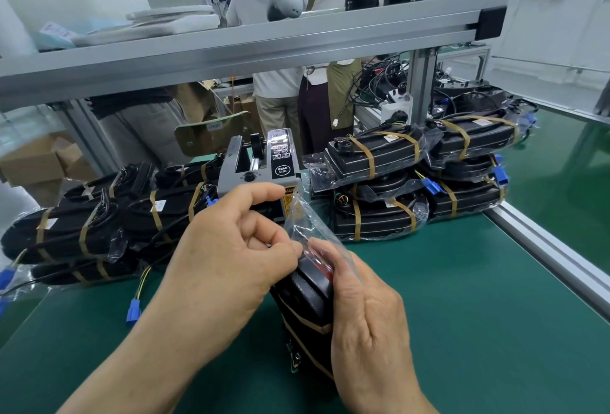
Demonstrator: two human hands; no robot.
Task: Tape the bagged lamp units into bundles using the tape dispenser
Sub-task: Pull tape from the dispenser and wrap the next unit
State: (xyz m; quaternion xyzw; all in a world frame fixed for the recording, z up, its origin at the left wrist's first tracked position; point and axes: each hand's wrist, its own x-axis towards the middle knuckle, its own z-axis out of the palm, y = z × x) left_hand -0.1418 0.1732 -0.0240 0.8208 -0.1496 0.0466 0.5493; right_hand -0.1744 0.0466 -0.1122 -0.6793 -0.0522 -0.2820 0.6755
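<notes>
A black bagged lamp unit (305, 295) stands on end on the green mat in front of me, with brown tape bands round its lower part. My right hand (369, 321) grips its right side. My left hand (231, 248) pinches the clear plastic bag (303, 219) at the unit's top, with the index finger stretched toward the grey tape dispenser (260, 166) just behind. The loose bag end sticks up between the hands and covers part of the dispenser's front.
Taped black bundles lie stacked at the left (82, 229) and at the right (412, 179) of the dispenser. A blue connector (133, 311) on wires lies on the mat at the left. An aluminium rail (544, 245) edges the mat on the right. People stand behind the shelf frame.
</notes>
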